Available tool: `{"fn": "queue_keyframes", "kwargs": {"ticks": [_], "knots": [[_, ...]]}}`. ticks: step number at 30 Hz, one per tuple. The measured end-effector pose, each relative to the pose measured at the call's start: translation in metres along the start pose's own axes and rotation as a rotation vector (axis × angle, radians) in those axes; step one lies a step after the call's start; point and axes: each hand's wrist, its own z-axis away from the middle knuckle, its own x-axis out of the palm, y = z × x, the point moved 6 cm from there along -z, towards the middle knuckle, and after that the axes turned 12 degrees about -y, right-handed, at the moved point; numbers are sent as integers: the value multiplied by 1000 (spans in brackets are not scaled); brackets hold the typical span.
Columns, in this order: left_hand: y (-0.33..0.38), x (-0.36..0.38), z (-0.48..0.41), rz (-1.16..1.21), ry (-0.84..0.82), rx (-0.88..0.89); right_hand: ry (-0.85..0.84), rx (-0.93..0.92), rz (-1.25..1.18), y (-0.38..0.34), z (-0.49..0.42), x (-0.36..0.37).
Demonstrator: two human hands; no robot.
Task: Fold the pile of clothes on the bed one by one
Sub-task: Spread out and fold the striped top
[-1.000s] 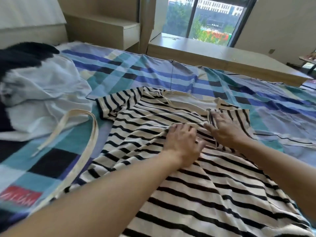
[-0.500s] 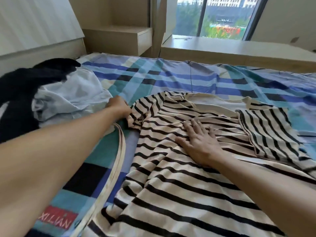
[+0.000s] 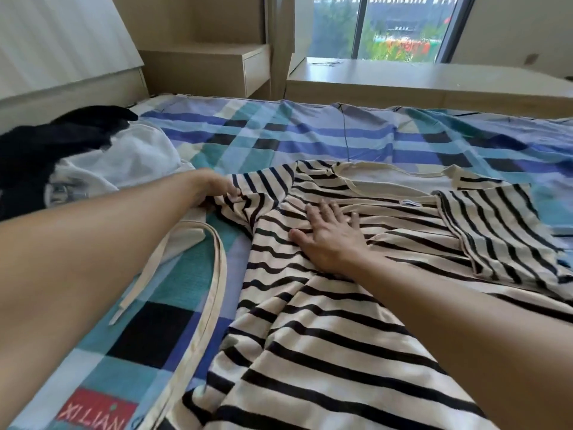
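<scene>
Gripping the bunched left sleeve (image 3: 248, 197), the left hand (image 3: 214, 188) is partly buried in cloth; the right hand (image 3: 330, 235) lies flat and splayed on the striped T-shirt (image 3: 325, 352), spread over the plaid bedsheet (image 3: 310, 141). At left, the pile of clothes (image 3: 102, 153) is cut off. A second earlier both hands worked the right sleeve (image 3: 496, 231).

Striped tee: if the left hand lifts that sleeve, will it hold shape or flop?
Probably floppy: the striped tee bunches into soft folds at the sleeve the left hand pinches. Likely light: it lies thin on the bedsheet. It may slide, perhaps why the right hand presses flat on it.
</scene>
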Motion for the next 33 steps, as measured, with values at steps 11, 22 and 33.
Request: {"fn": "queue_keyframes", "kwargs": {"ticks": [11,22,33], "knots": [[128,-13,58,-16,211,488,89,-69,-339,29,38,-47],[153,126,72,-673,-78,614,353,241,-325,208,103,-94],[152,170,-14,-888,140,632,151,249,108,268,44,-99]]}}
